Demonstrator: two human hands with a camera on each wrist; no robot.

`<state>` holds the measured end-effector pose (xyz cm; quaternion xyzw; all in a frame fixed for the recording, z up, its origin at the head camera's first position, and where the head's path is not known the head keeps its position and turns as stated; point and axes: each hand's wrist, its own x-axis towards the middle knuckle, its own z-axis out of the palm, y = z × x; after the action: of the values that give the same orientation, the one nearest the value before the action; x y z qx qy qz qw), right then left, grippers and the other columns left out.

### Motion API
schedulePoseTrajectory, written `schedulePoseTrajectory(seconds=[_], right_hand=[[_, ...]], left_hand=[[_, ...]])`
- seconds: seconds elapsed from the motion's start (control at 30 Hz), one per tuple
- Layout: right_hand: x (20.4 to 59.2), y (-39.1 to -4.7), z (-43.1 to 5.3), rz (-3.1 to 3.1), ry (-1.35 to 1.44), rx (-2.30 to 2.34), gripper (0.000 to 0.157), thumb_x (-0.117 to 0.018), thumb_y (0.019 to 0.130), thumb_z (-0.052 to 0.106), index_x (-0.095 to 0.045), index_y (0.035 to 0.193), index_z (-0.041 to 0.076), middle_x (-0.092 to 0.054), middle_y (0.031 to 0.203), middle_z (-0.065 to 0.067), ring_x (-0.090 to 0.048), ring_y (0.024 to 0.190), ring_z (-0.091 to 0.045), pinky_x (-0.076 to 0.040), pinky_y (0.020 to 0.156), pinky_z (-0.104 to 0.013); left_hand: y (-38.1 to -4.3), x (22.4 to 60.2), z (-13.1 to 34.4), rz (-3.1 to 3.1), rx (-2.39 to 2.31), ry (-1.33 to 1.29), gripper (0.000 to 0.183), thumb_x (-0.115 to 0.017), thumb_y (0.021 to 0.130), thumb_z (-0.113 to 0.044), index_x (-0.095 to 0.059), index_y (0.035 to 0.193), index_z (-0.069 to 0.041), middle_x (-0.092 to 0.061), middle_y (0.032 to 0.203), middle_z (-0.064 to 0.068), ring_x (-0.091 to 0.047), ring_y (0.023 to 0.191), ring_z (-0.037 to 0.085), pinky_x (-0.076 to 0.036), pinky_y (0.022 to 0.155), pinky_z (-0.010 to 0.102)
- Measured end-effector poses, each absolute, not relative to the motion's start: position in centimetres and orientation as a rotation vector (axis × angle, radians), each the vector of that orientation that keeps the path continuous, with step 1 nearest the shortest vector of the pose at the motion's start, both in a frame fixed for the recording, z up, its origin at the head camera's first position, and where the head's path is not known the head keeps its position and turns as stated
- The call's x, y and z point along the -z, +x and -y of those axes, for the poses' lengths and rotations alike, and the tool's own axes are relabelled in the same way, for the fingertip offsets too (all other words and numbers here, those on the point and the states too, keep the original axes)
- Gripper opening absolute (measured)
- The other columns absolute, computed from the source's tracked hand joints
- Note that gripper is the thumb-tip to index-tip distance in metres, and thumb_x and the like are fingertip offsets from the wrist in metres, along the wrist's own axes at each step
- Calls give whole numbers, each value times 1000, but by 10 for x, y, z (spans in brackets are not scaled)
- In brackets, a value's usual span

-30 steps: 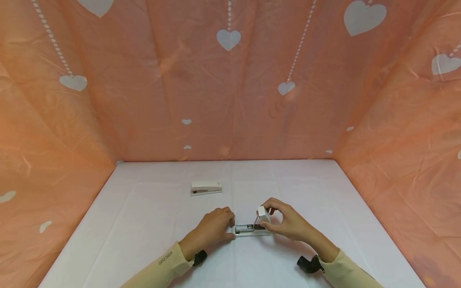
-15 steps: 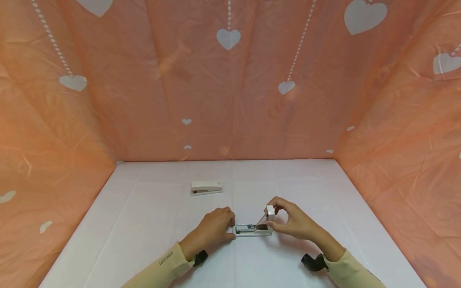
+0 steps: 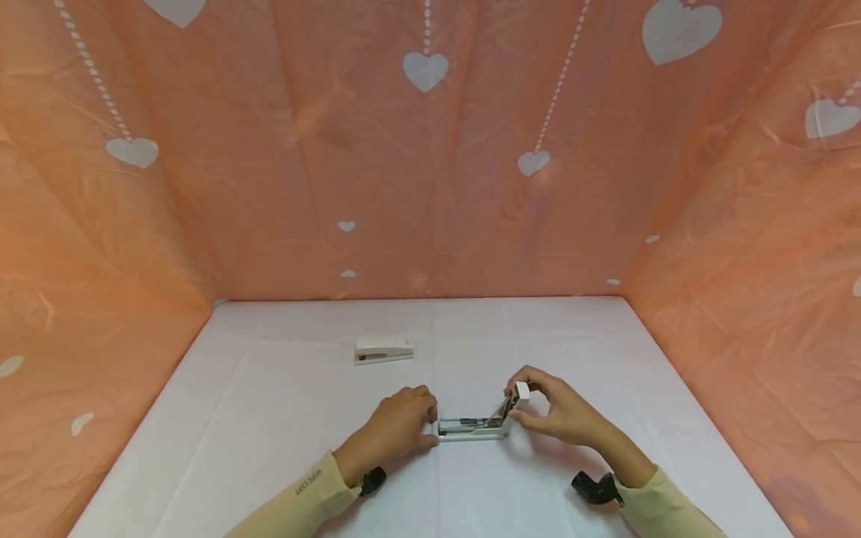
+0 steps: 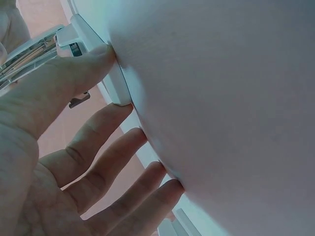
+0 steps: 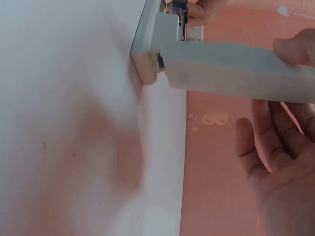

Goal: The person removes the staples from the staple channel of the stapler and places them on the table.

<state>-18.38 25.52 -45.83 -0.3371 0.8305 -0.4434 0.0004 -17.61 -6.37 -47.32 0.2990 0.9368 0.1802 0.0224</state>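
An off-white stapler lies on the table, its base (image 3: pixel 474 437) flat and its top cover (image 5: pixel 231 71) swung up steeply at the right end. My left hand (image 3: pixel 401 422) holds the base's left end, thumb on the near side and index finger on the far side. In the left wrist view the other fingertips (image 4: pixel 172 189) rest on the white cloth. My right hand (image 3: pixel 563 411) pinches the raised cover between thumb and fingers. The metal magazine (image 3: pixel 464 424) lies exposed along the base, and a thin link slants from it to the cover.
A second off-white stapler (image 3: pixel 383 350), closed, lies farther back and left on the white tabletop (image 3: pixel 282 403). An orange curtain (image 3: pixel 377 172) with pale hearts encloses the table at the back and both sides. Black wrist cameras (image 3: pixel 596 489) sit at the sleeve cuffs.
My right hand has moved right, swinging the stapler's cover farther back from the magazine. The left hand has stayed at the base's left end.
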Motion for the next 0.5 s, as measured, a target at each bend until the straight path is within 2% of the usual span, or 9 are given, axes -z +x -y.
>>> schedulePoseTrajectory(seconds=[0.33, 0.5], right_hand=[[461, -184, -273, -2617, -1041, 1401, 30, -85, 92, 7, -68, 114, 18, -71, 113, 3, -65, 109, -12, -45, 106, -21], [460, -183, -280, -2628, -1023, 1373, 29, -85, 93, 9, -68, 114, 19, -71, 113, 3, -65, 108, -11, -45, 105, -22]], left_hand=[[-176, 474, 63, -2908, -541, 926, 34, -97, 79, -27, -67, 89, -14, -60, 91, -6, -59, 85, 16, -50, 71, 32], [-176, 473, 63, -2917, -550, 941, 33, -97, 79, -26, -68, 90, -14, -61, 93, -5, -60, 86, 18, -51, 71, 33]])
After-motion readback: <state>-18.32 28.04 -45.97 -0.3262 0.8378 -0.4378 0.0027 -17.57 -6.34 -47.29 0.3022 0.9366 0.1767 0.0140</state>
